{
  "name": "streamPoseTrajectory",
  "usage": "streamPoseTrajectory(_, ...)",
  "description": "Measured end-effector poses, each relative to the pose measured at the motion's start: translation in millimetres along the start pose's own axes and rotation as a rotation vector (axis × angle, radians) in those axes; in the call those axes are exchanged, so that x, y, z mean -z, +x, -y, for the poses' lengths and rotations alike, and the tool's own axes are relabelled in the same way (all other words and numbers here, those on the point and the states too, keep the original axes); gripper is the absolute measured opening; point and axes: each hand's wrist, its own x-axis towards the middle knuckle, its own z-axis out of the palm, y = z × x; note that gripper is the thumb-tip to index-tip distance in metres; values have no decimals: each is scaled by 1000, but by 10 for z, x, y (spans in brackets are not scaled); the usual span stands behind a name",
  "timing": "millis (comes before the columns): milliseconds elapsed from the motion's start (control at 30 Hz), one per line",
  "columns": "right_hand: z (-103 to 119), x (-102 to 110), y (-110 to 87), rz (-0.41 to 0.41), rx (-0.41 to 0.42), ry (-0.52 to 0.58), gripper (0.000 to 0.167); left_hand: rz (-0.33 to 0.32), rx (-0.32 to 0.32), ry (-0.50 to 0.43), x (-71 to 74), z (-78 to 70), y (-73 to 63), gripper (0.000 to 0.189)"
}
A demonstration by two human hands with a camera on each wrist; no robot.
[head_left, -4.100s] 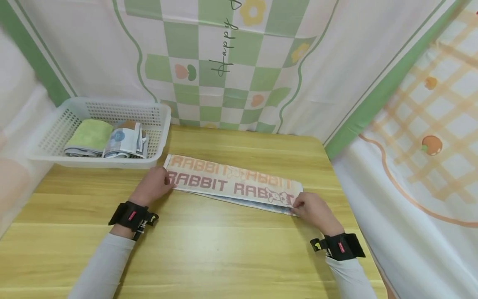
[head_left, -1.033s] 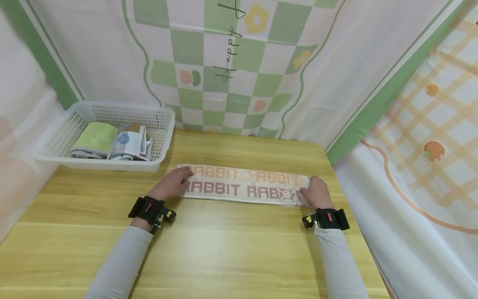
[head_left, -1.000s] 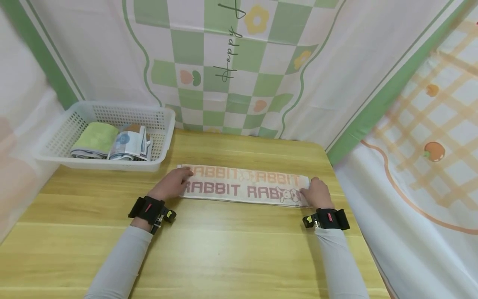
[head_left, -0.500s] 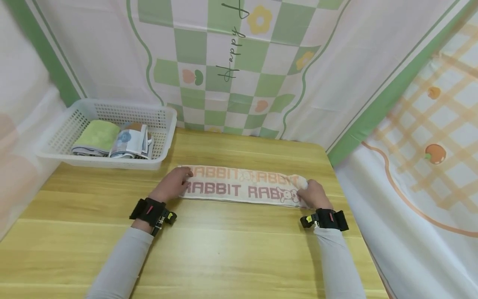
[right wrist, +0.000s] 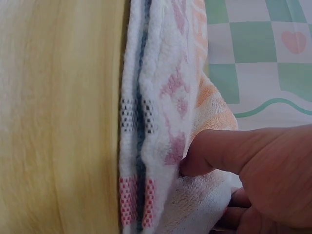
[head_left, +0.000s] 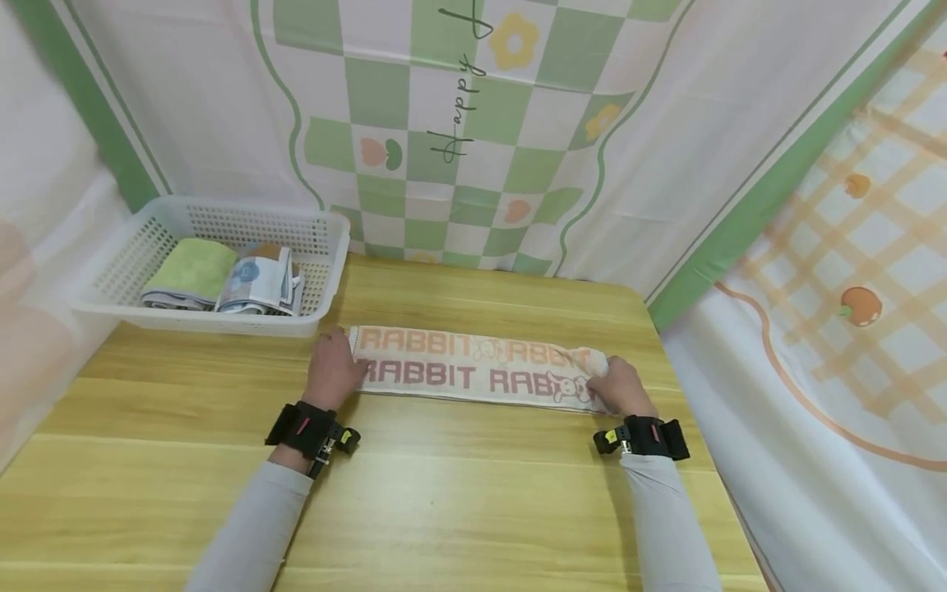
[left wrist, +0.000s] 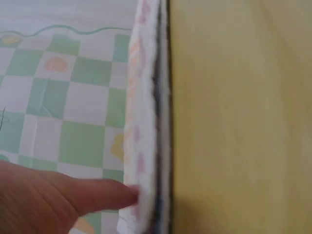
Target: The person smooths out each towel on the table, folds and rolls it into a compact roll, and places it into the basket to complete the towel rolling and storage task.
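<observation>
A long white towel (head_left: pixel 459 366), folded into a narrow strip with orange and dark pink RABBIT lettering, lies across the table. At its left end is my left hand (head_left: pixel 333 372), thumb resting on top and fingers reaching along the end edge. In the left wrist view the thumb (left wrist: pixel 105 194) looks straight, its tip touching the towel; the other fingers are hidden there. My right hand (head_left: pixel 621 386) grips the right end, where the far corner is puckered up. The right wrist view shows the thumb (right wrist: pixel 214 151) pressing into the bunched cloth, fingers curled below.
A white perforated basket (head_left: pixel 222 323) stands at the back left of the wooden table (head_left: pixel 444 493). Inside it are a folded green towel (head_left: pixel 191 271) and a folded white-and-blue cloth (head_left: pixel 255 279). A checked curtain (head_left: pixel 459 123) hangs behind the table.
The towel's front edge, earlier raised, now lies flat, and the strip sits slightly further right. My right hand has bunched the right end; my left hand has slid off the top to the left end.
</observation>
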Motion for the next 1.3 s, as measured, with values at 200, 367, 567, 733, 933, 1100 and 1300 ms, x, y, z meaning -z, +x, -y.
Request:
streamPoseTrajectory(200, 25, 6, -29, 4, 23, -2, 53, 79, 94, -73, 43, -16, -26, 41)
streamPoseTrajectory(367, 25, -8, -28, 27, 18, 24, 55, 99, 54, -148, 73, -5, -10, 44)
streamPoseTrajectory(567, 48, -15, -39, 32, 35, 21, 59, 1, -101, -246, 179, -126, -1, 51)
streamPoseTrajectory(733, 152, -60, -79, 13, 98, 17, 55, -125, -226, -242, 291, -357, -15, 46)
streamPoseTrajectory(933, 331, -158, -120, 46, 121, 43, 55, -217, -331, -266, 355, -637, -32, 37)
streamPoseTrajectory(1100, 466, -197, -153, 11, 140, -12, 60, -257, -417, -321, 319, -829, -31, 31)
streamPoseTrajectory(1300, 722, -109, -279, -75, 191, -57, 70, -330, -524, -336, 208, -998, -5, 22)
